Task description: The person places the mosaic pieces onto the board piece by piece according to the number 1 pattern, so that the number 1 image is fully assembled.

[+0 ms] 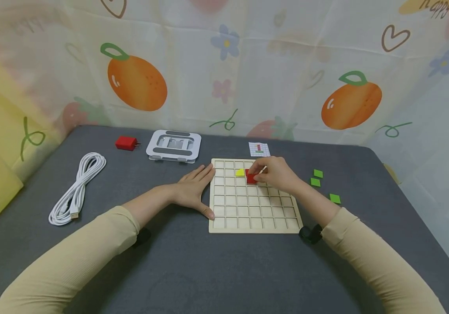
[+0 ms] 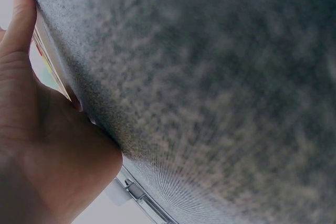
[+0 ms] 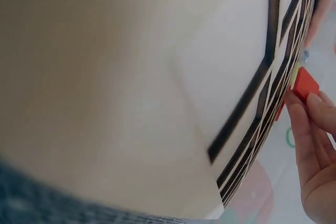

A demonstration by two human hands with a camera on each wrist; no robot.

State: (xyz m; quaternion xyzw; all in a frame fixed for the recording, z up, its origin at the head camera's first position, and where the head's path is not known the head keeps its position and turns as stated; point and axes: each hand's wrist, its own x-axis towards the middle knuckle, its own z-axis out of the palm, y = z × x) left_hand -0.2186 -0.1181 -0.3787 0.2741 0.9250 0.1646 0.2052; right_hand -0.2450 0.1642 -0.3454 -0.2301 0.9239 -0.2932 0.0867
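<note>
A wooden grid board [image 1: 232, 224] lies on the dark table. My left hand [image 1: 190, 188] rests at its left edge with fingers spread, the thumb near the front corner and the fingertips near the back one. Over the board's back rows, my right hand [image 1: 277, 174] pinches a red square tile [image 3: 306, 84] between thumb and fingers. The held tile is tilted, close over the grid. Just left of it, a yellow tile [image 1: 240, 172] sits on the board. Another red piece [image 3: 280, 110] shows beside the held tile, partly hidden by the fingers.
Several green tiles [image 1: 315, 182] lie right of the board. Behind it is a small printed grid card [image 1: 259, 149]. Toward the back left are a white-and-grey folding stand [image 1: 174, 146] and a red charger plug [image 1: 126, 143], with a coiled white cable [image 1: 77, 187] nearer the front.
</note>
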